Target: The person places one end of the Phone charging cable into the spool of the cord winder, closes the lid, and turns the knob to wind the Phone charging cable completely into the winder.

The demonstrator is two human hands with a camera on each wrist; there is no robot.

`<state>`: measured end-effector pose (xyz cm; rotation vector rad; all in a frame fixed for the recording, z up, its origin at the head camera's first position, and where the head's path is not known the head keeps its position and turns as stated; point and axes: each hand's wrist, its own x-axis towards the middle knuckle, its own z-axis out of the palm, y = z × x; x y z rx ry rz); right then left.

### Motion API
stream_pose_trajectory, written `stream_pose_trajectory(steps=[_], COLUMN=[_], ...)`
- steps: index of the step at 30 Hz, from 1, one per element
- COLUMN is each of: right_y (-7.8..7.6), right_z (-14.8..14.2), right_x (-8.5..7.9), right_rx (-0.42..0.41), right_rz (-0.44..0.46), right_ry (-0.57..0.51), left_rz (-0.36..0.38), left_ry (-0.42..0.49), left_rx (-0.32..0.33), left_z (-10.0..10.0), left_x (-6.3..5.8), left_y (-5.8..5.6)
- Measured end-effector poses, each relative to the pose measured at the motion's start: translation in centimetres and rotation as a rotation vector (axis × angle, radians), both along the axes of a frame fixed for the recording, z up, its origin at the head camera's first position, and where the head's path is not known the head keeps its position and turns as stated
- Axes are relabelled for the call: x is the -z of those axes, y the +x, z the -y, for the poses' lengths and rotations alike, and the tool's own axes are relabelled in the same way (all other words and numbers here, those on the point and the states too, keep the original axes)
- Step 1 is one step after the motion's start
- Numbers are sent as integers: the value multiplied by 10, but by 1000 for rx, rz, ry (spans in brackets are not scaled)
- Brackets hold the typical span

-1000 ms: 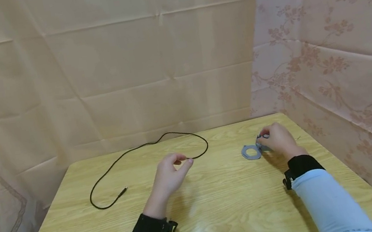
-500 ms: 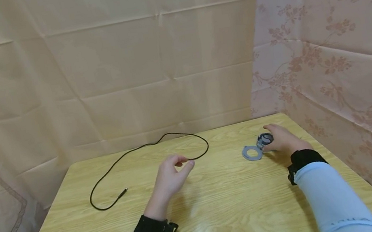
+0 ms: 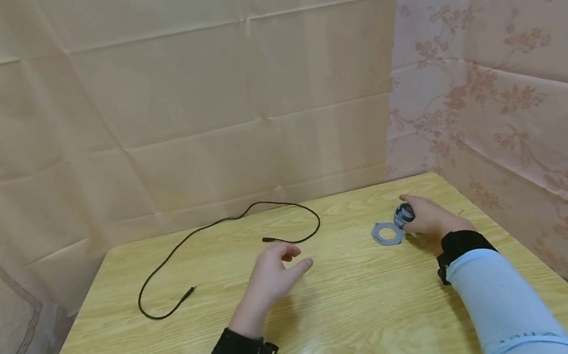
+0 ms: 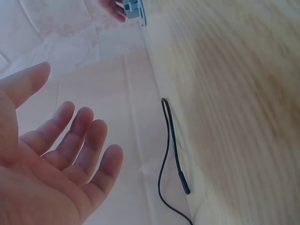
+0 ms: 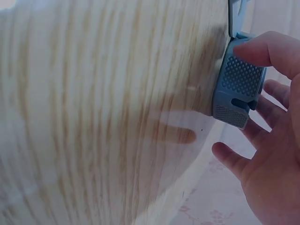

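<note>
A small blue-grey hinged plastic case [image 3: 404, 214] stands at the right of the table, its ring-shaped lid [image 3: 387, 233] folded out flat to the left. My right hand [image 3: 430, 216] holds the case body from the right. In the right wrist view, the thumb lies on the textured side wall of the case [image 5: 240, 75] and the other fingers reach behind it. My left hand [image 3: 275, 271] hovers over the table with loosely bent fingers and nothing in them. Just beyond its fingertips lies one plug end of a thin black cable [image 3: 316, 221].
The cable curves across the back of the wooden table [image 3: 341, 317] to its other plug [image 3: 188, 292] at the left. A beige curtain [image 3: 196, 123] hangs behind the table's back edge, and a floral pink one [image 3: 514, 69] hangs along the right side.
My left hand has let go of the cable's plug end and drawn slightly toward me and right. My right hand has shifted from over the case to its right side.
</note>
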<state>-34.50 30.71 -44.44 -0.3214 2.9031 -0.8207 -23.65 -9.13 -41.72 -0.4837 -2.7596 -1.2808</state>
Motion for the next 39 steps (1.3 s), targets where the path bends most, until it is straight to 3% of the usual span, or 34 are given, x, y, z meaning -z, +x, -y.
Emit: stream_pose_trajectory(steps=[8,24,30,39], right_y=[4,9,13,19], right_z=[1,5,16,34], right_x=[-5,-8,-14,-25], right_rx=[-15,-100,-121,-132], right_rz=[15,7,-7,-108], right_ry=[-11,7,15,112], left_rz=[50,66,54,16], left_ry=[-8,6,-29,-42], left_rx=[27,48,32,1], left_z=[-8,-22,-22,-11], left_x=[1,5,1,-9], left_y=[2,3,2,1])
